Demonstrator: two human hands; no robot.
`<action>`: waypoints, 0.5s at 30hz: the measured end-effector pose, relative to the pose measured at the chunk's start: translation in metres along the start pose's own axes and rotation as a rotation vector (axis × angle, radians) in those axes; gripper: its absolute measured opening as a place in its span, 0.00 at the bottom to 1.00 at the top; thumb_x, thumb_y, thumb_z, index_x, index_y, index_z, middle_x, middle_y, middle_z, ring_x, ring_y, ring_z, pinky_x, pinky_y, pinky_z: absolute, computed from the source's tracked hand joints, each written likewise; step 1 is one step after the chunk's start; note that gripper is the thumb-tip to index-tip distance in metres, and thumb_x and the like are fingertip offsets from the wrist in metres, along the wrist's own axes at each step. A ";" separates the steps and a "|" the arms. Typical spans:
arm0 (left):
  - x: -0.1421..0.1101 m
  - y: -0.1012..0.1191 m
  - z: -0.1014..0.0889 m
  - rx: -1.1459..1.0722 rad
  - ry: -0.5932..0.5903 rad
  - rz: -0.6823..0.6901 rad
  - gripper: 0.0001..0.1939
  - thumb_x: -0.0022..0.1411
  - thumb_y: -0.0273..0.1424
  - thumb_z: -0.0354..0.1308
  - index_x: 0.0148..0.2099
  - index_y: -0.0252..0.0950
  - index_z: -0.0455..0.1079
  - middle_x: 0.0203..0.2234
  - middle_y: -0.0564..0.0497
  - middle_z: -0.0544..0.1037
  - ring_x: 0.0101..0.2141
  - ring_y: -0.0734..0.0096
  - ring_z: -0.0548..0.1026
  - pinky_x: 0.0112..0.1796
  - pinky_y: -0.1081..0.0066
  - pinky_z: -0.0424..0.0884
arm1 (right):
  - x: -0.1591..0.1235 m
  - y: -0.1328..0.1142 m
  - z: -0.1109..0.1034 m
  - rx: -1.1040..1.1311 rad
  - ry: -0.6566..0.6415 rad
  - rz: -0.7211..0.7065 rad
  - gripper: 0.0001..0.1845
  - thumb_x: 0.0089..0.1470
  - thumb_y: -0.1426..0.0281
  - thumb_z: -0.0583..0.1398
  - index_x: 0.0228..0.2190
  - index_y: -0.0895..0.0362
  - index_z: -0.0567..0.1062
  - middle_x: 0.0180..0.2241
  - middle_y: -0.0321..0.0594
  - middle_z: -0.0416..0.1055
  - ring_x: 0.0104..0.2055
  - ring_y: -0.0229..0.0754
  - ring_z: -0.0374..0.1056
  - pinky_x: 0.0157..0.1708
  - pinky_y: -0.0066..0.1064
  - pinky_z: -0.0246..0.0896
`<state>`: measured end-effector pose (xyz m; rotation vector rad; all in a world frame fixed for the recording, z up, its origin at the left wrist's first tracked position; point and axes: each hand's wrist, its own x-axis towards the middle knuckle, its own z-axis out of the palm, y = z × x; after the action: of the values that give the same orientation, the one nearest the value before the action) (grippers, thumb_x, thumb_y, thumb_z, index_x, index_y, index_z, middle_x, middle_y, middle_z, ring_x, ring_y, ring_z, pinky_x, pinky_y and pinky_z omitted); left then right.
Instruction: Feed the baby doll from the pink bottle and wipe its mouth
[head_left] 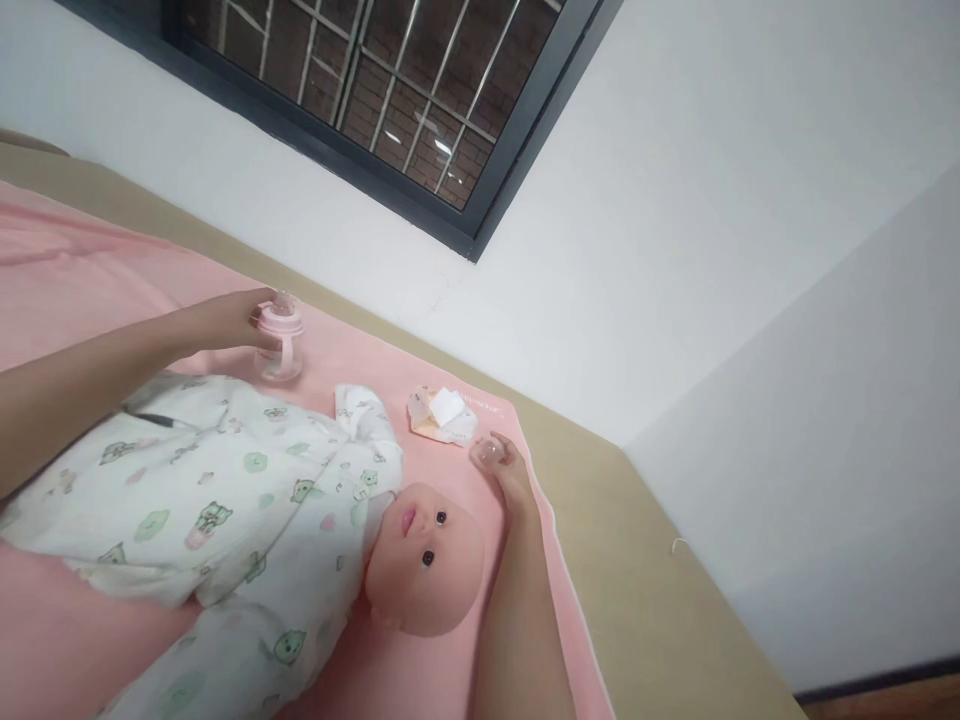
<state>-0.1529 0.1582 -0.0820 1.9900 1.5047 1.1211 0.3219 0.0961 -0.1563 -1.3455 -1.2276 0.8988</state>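
Note:
My left hand [241, 318] is closed around the upper part of a small clear baby bottle [279, 362]. The bottle stands upright, with a pink collar, a pale handle and a clear teat on top. At the right, my right hand [514, 476] grips a small clear cap [489, 455] low over the pink cloth [420, 365]. Between my arms a baby doll [427, 590] lies on its back, head toward the right, dressed in a white outfit [247, 470] with green animal prints. The left forearm passes over the doll's lower body.
An opened pack of wipes or tissues [442, 415] lies beyond the doll's head, near my right hand. The cloth covers a tan tabletop [600, 520], whose far edge meets a white wall [570, 300]. Above is a dark-framed window [480, 215] with bars.

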 end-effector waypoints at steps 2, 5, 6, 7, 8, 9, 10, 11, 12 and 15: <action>0.000 0.008 -0.002 -0.041 -0.022 -0.043 0.28 0.48 0.41 0.61 0.50 0.33 0.64 0.34 0.51 0.77 0.36 0.57 0.74 0.42 0.59 0.69 | -0.003 -0.006 0.001 0.056 0.041 -0.021 0.36 0.34 0.59 0.70 0.47 0.55 0.71 0.43 0.44 0.74 0.46 0.46 0.71 0.52 0.45 0.65; -0.004 0.028 -0.003 -0.178 -0.050 -0.104 0.31 0.47 0.40 0.63 0.52 0.35 0.63 0.35 0.51 0.77 0.40 0.55 0.75 0.48 0.54 0.66 | -0.008 -0.024 0.004 0.131 0.055 -0.058 0.33 0.37 0.54 0.69 0.44 0.55 0.72 0.42 0.43 0.74 0.45 0.45 0.71 0.49 0.44 0.67; -0.006 0.037 -0.004 -0.229 -0.058 -0.114 0.31 0.46 0.39 0.65 0.52 0.36 0.64 0.36 0.50 0.77 0.41 0.54 0.75 0.49 0.54 0.65 | -0.009 -0.032 0.004 0.128 0.049 -0.075 0.32 0.38 0.53 0.68 0.44 0.55 0.72 0.42 0.43 0.74 0.45 0.45 0.71 0.49 0.43 0.67; -0.009 0.046 -0.004 -0.272 -0.064 -0.114 0.31 0.44 0.39 0.66 0.51 0.37 0.64 0.36 0.50 0.77 0.42 0.54 0.75 0.50 0.54 0.65 | -0.010 -0.042 0.005 0.111 0.043 -0.094 0.31 0.39 0.52 0.67 0.43 0.55 0.73 0.43 0.44 0.74 0.46 0.45 0.70 0.49 0.43 0.66; -0.012 0.055 -0.004 -0.301 -0.068 -0.107 0.30 0.44 0.38 0.67 0.50 0.37 0.64 0.36 0.50 0.77 0.42 0.53 0.75 0.49 0.54 0.65 | -0.010 -0.052 0.006 0.088 0.036 -0.114 0.31 0.40 0.51 0.67 0.43 0.55 0.73 0.45 0.44 0.73 0.47 0.45 0.70 0.50 0.42 0.66; -0.016 0.064 -0.003 -0.323 -0.071 -0.098 0.29 0.43 0.38 0.67 0.49 0.38 0.65 0.37 0.50 0.77 0.42 0.53 0.74 0.49 0.55 0.65 | -0.011 -0.063 0.007 0.064 0.035 -0.133 0.31 0.40 0.51 0.66 0.43 0.55 0.73 0.46 0.45 0.73 0.47 0.45 0.69 0.50 0.41 0.65; -0.019 0.073 -0.002 -0.346 -0.076 -0.087 0.29 0.43 0.37 0.67 0.48 0.38 0.65 0.38 0.49 0.77 0.43 0.53 0.74 0.48 0.55 0.66 | -0.012 -0.075 0.008 0.042 0.031 -0.150 0.32 0.40 0.51 0.66 0.44 0.55 0.73 0.47 0.45 0.73 0.48 0.45 0.69 0.50 0.41 0.65; -0.022 0.080 -0.001 -0.370 -0.084 -0.075 0.29 0.43 0.37 0.68 0.48 0.38 0.65 0.38 0.49 0.77 0.43 0.52 0.74 0.48 0.56 0.66 | -0.014 -0.087 0.010 0.021 0.025 -0.166 0.32 0.40 0.52 0.67 0.45 0.54 0.72 0.47 0.45 0.73 0.48 0.45 0.69 0.50 0.41 0.64; -0.025 0.087 0.001 -0.394 -0.091 -0.064 0.29 0.43 0.35 0.67 0.48 0.38 0.65 0.39 0.48 0.77 0.44 0.52 0.75 0.47 0.57 0.67 | -0.016 -0.100 0.012 -0.002 0.021 -0.185 0.32 0.40 0.53 0.68 0.46 0.54 0.72 0.47 0.44 0.73 0.48 0.45 0.69 0.50 0.41 0.64; -0.031 0.102 0.011 -0.419 -0.103 -0.009 0.29 0.44 0.34 0.66 0.49 0.38 0.64 0.43 0.47 0.76 0.45 0.52 0.75 0.45 0.60 0.69 | -0.028 -0.138 0.026 -0.054 -0.029 -0.260 0.32 0.40 0.56 0.68 0.47 0.54 0.71 0.47 0.44 0.73 0.50 0.46 0.68 0.51 0.41 0.64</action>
<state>-0.0857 0.0963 -0.0261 1.7212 1.1151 1.1955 0.2664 0.0625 -0.0287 -1.1840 -1.4204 0.7080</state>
